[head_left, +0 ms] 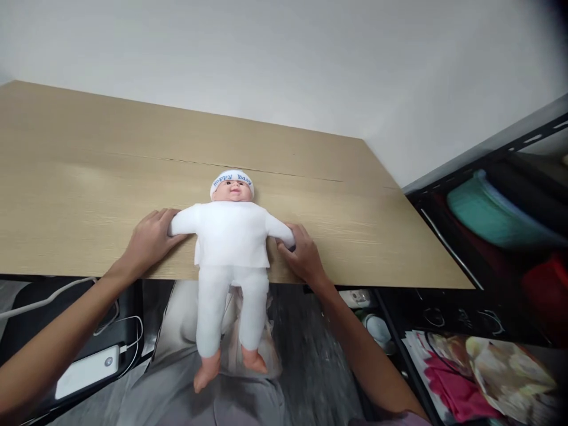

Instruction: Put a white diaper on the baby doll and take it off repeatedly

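A baby doll in a white top, white trousers and a white "Happy Baby" cap lies face up on the tabletop. Its legs hang over the front edge, bare feet towards me. On the left side, my left hand is closed around the end of one doll arm, thumb below it. The other arm's end is gripped by my right hand. Both of the doll's hands are hidden, covered by my fingers or the sleeves.
The wooden tabletop meets a pale wall behind. Below on the left, a white power bank with a cable rests on a black surface. To the right stand dark shelves with a teal item, and lower down, pink cloth.
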The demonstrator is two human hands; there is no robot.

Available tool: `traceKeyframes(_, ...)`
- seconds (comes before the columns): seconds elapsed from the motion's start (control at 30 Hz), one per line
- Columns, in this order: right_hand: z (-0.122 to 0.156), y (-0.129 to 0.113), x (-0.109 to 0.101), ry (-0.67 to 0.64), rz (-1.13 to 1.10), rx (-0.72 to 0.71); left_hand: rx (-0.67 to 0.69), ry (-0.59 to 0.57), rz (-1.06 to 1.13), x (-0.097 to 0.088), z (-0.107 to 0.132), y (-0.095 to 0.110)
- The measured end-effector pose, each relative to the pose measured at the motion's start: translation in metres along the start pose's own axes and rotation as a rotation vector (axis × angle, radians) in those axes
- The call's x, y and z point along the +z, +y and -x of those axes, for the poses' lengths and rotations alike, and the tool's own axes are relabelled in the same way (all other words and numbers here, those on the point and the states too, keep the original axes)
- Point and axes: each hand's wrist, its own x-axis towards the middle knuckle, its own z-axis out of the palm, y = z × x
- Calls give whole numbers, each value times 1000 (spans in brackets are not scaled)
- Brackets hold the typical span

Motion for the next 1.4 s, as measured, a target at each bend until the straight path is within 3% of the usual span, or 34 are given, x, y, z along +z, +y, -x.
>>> traceKeyframes(0.3, -77, 26, 30, 34, 76, 37, 9, 85, 52, 34, -86, -37)
traceKeyframes(0.67, -173, 67, 61, 84, 116, 1, -57, 150, 55, 48, -175, -55)
traceKeyframes(0.9, -242, 86, 90, 159, 152, 7, -68, 246, 6, 64, -248, -69)
traceKeyframes(1.0, -265, 98, 93, 187, 145, -15, -65, 275, -5, 71, -273, -72)
traceKeyframes(1.17, -274, 118, 81, 143, 135, -121, -33, 294, -7, 69, -274, -99)
traceKeyframes(1.3, -272, 124, 79, 132, 157, -104, -9, 259, -14, 59, -266, -127)
traceKeyframes(1.4, -273, 125, 83, 134, 156, -96, -55, 240, -31, 57, -267, -134)
